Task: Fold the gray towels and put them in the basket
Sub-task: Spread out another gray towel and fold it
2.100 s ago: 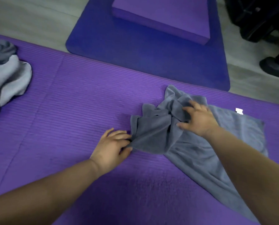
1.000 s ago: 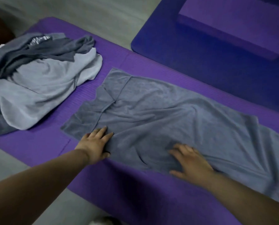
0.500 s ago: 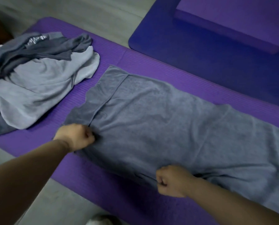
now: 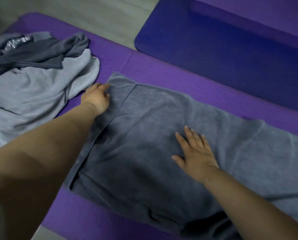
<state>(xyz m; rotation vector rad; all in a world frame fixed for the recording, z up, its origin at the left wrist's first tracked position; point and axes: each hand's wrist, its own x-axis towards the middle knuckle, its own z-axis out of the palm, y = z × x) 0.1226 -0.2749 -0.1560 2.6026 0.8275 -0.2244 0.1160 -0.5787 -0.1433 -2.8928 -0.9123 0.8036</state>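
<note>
On the ribbed purple foam mat (image 4: pixel 162 70), the dark gray terry towel (image 4: pixel 144 135) lay spread, long axis running right from the left hand (image 4: pixel 96 98) gripping its end, the right hand (image 4: pixel 196 155) pressed flat mid-towel.

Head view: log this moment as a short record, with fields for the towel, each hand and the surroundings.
towel: dark gray terry towel, spread flat and unfolded on the purple ribbed foam mat
left hand: on the towel's far hemmed end, fingers curled; unclear whether it grips
right hand: flat on the towel's middle, fingers straight
pile: heap of light and dark gray cloths, left of the towel, on the same mat
beyond: dark blue mat on the floor
</note>
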